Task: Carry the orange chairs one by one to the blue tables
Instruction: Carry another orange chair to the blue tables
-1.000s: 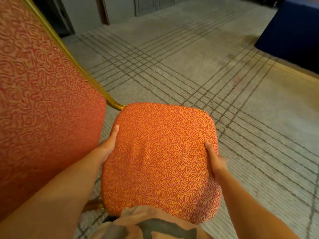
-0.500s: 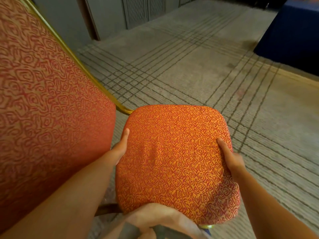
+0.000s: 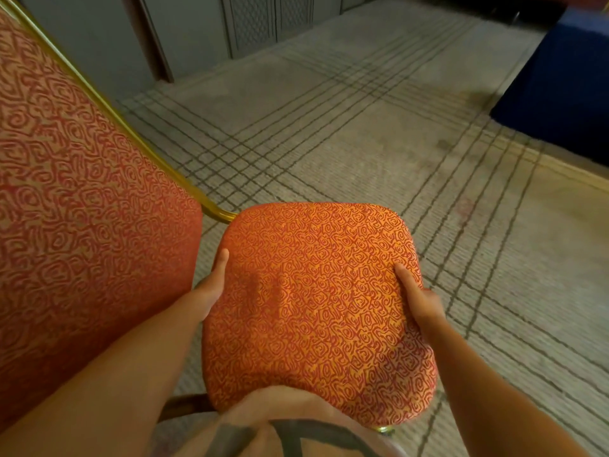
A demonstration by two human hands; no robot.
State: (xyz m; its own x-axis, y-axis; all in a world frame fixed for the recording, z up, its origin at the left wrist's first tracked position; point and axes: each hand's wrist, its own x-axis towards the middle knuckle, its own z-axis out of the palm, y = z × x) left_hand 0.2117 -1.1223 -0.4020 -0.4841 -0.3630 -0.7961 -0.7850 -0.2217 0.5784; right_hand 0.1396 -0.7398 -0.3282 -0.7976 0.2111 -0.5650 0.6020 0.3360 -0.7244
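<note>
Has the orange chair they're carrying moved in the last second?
Yes: the orange chair has gone forward, ending nearer the blue table.

— Anything worn behind the left hand point(image 3: 211, 288) or the right hand point(image 3: 418, 298)?
— Bare from both wrists back to the frame's edge.
— And nearer than the hands, midway between them?
— Wears a pale pinkish-beige top point(image 3: 260, 407), printed with broad dark grey bands.
</note>
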